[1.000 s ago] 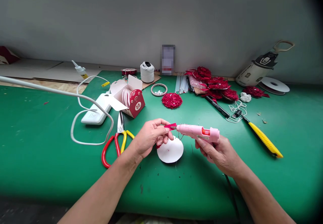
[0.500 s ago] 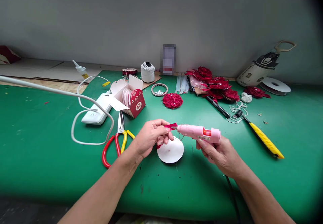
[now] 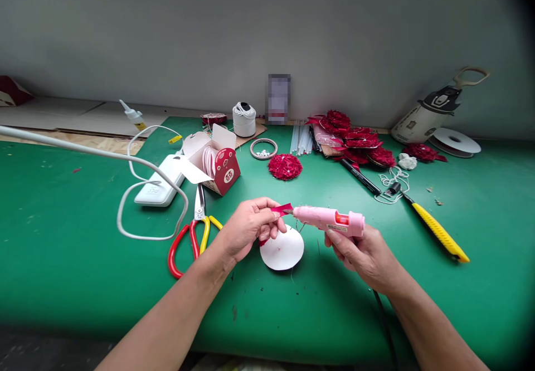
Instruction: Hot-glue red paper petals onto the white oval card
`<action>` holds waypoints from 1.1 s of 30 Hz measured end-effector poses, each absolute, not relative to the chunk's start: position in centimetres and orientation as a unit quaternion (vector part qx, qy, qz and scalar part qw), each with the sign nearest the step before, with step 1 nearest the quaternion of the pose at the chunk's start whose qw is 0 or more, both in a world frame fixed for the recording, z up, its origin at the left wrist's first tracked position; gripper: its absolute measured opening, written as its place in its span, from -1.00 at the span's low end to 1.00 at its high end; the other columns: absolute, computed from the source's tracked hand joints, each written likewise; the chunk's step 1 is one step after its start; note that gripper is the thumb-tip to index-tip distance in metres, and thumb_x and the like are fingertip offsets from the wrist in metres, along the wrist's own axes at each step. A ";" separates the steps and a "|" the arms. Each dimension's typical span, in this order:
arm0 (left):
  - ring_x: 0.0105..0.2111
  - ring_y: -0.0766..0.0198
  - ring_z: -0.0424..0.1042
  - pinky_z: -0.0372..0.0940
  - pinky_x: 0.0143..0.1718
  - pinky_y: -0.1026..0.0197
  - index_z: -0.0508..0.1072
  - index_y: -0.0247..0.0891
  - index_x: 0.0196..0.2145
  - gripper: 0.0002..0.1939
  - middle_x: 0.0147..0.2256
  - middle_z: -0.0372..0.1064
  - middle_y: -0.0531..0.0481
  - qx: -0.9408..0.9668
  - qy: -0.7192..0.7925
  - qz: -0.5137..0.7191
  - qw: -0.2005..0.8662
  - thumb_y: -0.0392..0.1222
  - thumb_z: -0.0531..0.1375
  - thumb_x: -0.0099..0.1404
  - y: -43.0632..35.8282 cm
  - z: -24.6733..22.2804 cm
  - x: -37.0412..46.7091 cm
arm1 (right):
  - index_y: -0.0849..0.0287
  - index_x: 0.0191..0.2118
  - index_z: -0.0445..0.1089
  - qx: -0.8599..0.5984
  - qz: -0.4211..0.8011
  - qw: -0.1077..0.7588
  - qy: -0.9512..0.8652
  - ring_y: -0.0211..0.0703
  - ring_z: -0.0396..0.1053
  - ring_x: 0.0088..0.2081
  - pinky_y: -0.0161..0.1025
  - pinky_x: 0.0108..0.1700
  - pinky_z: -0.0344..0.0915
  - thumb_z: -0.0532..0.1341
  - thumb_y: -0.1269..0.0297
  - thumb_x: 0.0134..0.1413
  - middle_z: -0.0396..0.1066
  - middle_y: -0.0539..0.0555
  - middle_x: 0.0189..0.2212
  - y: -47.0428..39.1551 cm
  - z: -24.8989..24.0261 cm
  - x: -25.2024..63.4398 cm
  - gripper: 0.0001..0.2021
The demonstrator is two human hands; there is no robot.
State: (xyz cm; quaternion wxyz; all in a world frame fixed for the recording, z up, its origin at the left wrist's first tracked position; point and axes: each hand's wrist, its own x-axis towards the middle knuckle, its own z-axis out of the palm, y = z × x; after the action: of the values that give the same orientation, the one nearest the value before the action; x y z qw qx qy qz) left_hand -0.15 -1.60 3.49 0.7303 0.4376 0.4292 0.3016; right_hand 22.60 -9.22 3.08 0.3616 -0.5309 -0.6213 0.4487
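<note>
Between thumb and fingers, my left hand [image 3: 254, 226] pinches a short strip of red ribbon [image 3: 284, 209]. My right hand [image 3: 363, 254] is wrapped round the handle of a pink glue gun [image 3: 328, 220], whose nozzle points left and meets the ribbon's end. Below the ribbon lies a white round disc [image 3: 283, 249] on the green table [image 3: 267, 315], with a bit of red at its upper left edge, partly hidden by my left fingers. Behind the hands sits a round red ruffled piece [image 3: 285, 167].
Red-and-yellow-handled scissors [image 3: 195, 245], an open red box [image 3: 225, 170] and a white power bank [image 3: 159, 184] with a looping cable stand left. To the right are red rosettes [image 3: 361, 140], a black marker [image 3: 361, 177], a yellow cutter [image 3: 441, 233] and a tilted bottle [image 3: 422, 117].
</note>
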 end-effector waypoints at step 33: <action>-0.61 0.37 0.33 0.11 -0.59 0.34 0.37 -0.34 -0.28 -0.79 -0.50 0.49 -0.09 0.410 0.396 0.330 0.752 -0.24 0.29 0.15 -1.8 4.6 -0.9 | 0.18 -0.44 0.37 -0.662 0.346 0.396 -0.534 -0.30 0.11 -0.66 -0.31 -0.65 0.07 0.19 -0.03 0.17 0.18 -0.07 -0.69 -7.4 1.6 24.1 -0.64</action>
State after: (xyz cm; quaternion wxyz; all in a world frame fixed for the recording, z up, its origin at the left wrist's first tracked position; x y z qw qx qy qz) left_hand -0.92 -1.78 4.59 0.7521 0.4101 0.3961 0.3304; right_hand 24.08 -7.36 1.64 0.3964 -0.6615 -0.5344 0.3460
